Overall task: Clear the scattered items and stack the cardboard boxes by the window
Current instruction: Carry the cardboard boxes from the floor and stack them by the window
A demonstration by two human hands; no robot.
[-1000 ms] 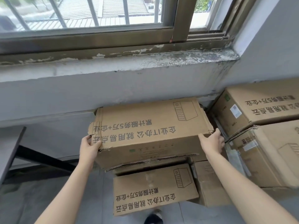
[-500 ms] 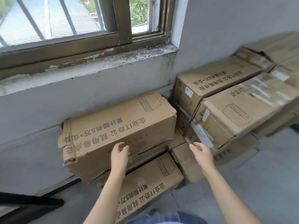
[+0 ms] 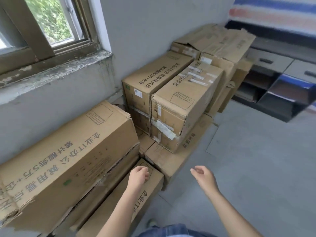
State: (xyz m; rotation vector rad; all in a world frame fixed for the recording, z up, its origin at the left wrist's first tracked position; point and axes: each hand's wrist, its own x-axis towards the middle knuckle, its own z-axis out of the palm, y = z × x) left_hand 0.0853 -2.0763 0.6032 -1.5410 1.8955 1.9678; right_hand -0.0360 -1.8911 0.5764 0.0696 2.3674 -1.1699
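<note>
stacking: I'd say mostly done, big box [image 3: 68, 159] sits atop others under the window [image 3: 56, 21] | left hand [image 3: 138, 176] and right hand [image 3: 204, 177] loose, empty | crumpled far boxes [image 3: 222, 41] maybe left

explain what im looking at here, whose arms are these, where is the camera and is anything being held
There is no machine here: these are a person's two bare arms, seen by one wide-angle camera worn on the head, looking forward and down. That lens is why the walls look bent. The left hand hangs with loosely curled fingers above a low cardboard box; I cannot tell whether it touches it. The right hand is relaxed over the grey floor. Neither hand holds anything. A large printed box lies below the window, on top of other cardboard. To its right, more boxes are stacked along the wall, and a drawer cabinet stands beyond them.
</note>
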